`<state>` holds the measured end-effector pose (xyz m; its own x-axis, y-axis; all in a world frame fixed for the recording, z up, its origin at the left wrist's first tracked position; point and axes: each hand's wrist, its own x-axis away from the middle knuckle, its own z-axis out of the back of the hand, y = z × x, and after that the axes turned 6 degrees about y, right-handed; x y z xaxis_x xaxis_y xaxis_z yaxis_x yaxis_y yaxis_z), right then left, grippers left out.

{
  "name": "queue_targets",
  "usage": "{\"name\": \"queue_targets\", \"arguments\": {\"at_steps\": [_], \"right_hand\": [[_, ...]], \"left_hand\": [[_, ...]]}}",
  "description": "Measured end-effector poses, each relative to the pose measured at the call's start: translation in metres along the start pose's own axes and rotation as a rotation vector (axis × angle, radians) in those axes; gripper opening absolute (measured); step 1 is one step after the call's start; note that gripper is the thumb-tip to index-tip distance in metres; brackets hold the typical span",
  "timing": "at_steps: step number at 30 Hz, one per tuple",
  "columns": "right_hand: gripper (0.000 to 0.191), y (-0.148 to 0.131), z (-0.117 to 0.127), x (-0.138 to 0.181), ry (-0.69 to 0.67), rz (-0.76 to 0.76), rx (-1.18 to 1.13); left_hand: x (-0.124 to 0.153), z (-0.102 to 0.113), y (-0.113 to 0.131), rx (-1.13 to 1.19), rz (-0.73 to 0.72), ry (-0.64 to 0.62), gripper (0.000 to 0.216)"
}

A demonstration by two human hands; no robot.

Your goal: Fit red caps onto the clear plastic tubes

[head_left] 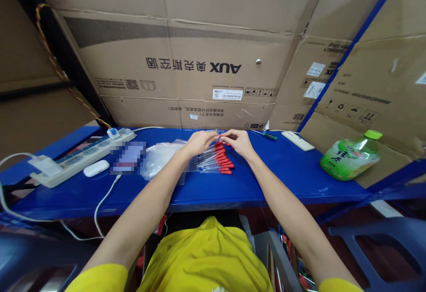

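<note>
I have my right hand (240, 142) pinching a small red-ended piece (219, 136) at the far middle of the blue tabletop (294, 179), my left hand (200, 142) just beside it with a grip I cannot tell, beyond red-handled tools (222, 160) right of clear plastic bags (159, 159).

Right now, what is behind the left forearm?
Clear plastic bags show on both sides of the left forearm. Whatever lies directly behind it on the blue table is covered, so I cannot tell.
</note>
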<state>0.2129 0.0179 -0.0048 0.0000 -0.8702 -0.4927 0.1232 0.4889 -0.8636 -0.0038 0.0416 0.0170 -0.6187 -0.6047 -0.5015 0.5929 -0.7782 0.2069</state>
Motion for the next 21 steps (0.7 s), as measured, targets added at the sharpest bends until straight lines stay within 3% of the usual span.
{"name": "queue_targets", "arguments": {"at_steps": [8, 17, 21], "right_hand": [[0.039, 0.000, 0.001, -0.001, -0.022, 0.020, 0.035], [0.043, -0.005, 0.011, -0.004, -0.072, -0.054, -0.010], [0.041, -0.005, 0.016, -0.005, -0.076, -0.070, -0.020]], "left_hand": [[0.001, -0.003, 0.000, -0.057, -0.022, -0.016, 0.039], [0.000, 0.000, -0.003, 0.021, 0.014, 0.104, 0.040], [0.001, 0.001, -0.004, 0.053, 0.051, 0.042, 0.042]]}}
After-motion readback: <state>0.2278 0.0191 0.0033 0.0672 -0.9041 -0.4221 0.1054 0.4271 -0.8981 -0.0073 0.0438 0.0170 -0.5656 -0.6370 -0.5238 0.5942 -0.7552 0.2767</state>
